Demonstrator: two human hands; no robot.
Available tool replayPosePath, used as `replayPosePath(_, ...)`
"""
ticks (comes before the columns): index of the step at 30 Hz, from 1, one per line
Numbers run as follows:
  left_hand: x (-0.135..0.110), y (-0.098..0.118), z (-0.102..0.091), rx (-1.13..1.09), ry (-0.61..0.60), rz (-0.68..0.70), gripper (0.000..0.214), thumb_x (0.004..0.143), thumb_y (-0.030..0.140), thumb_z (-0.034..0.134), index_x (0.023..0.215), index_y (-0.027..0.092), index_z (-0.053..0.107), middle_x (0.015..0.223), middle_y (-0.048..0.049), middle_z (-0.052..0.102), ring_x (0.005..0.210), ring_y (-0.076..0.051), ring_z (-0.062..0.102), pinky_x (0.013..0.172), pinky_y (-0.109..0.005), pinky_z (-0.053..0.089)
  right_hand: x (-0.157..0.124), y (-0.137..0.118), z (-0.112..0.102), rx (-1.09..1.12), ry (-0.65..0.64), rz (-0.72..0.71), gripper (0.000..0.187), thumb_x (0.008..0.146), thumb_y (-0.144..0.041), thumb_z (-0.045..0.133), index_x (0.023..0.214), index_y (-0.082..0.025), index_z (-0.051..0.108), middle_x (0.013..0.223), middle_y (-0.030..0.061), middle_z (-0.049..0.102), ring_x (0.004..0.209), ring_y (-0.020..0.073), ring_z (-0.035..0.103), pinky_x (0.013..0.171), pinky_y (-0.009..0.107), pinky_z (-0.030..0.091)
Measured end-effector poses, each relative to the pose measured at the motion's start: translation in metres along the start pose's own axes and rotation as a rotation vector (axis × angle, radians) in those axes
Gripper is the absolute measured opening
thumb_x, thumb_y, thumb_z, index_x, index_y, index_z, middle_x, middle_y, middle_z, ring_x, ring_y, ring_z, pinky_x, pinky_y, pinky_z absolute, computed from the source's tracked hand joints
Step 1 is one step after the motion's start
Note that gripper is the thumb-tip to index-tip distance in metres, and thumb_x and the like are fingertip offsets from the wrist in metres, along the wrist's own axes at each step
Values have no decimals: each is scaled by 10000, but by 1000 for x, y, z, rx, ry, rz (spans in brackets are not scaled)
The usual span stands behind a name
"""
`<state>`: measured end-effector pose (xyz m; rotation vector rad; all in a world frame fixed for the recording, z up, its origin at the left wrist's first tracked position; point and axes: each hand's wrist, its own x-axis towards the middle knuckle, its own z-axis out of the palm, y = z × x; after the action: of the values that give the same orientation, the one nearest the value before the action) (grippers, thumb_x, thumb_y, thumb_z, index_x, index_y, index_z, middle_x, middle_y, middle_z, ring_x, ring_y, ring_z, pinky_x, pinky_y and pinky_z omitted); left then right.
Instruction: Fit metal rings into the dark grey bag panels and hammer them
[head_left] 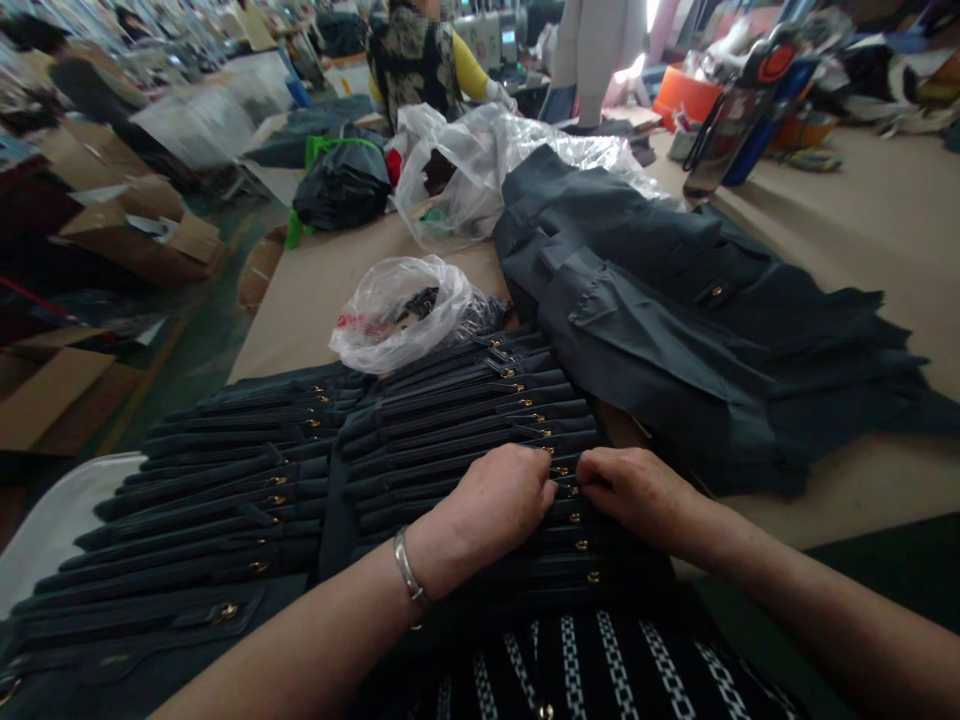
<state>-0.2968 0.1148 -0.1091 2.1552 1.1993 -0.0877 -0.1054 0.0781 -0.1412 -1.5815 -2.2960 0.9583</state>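
Overlapping rows of dark zippered fabric pieces point(442, 430) lie in front of me, with gold-coloured zipper sliders showing along their edges. My left hand point(502, 500), with a silver bangle at the wrist, is closed over the right-hand row, fingertips pinched near the sliders. Just to its right, my right hand point(630, 490) is also closed, thumb and fingers pressed together at the row's right edge. A gold zipper slider point(562, 470) shows between the two hands. Whatever the fingertips pinch is hidden by the fingers. A second row point(225, 500) of zippered pieces lies to the left.
An open plastic bag point(405, 315) with small dark parts stands behind the rows. Dark cut fabric point(660, 320) is heaped on the right. Farther back are clear plastic bags point(480, 150), a bottle point(727, 130) and an orange bin point(682, 95). A person point(416, 65) is beyond the table.
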Motion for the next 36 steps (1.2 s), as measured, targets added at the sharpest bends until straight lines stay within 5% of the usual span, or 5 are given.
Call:
replayPosePath(4, 1, -4, -12, -542, 31, -134, 245, 780, 389, 538, 652, 181, 530, 528, 34, 486, 474, -93, 430, 460, -218, 323, 1, -9, -8, 47, 173, -86, 135, 869, -207, 474, 777, -197, 572, 741, -6, 558, 651, 105, 497, 619, 233, 390)
replayPosePath(11, 8, 3, -27, -1497, 129, -319, 305, 819, 463, 510, 721, 175, 485, 493, 65, 413, 342, -45, 353, 318, -155, 177, 7, -52, 4, -120, 376, -590, 241, 876, -147, 475, 1065, -227, 603, 877, 37, 592, 842, 161, 505, 783, 312, 425)
replayPosePath(23, 13, 6, -14, -1802, 375, -527, 234, 813, 339, 544, 681, 158, 477, 490, 54, 448, 393, -51, 429, 412, -166, 340, 23, -62, 17, -107, 510, -526, 212, 856, -181, 496, 1025, -136, 616, 948, 91, 646, 907, 211, 536, 811, 381, 426)
replayPosePath(29, 15, 12, -3, -1752, 472, -446, 222, 769, 335, 573, 665, 154, 496, 501, 49, 462, 401, -55, 411, 408, -174, 320, 23, -60, 17, 149, 522, -523, 145, 878, -191, 501, 821, -172, 633, 798, 45, 640, 781, 154, 551, 725, 311, 440)
replayPosePath(36, 19, 14, 2, -1759, 492, -497, 233, 715, 333, 605, 618, 152, 496, 510, 40, 475, 435, -59, 428, 446, -184, 357, 24, -60, 14, 24, 571, -594, 135, 847, -182, 542, 950, -165, 627, 877, 64, 648, 845, 190, 533, 759, 365, 439)
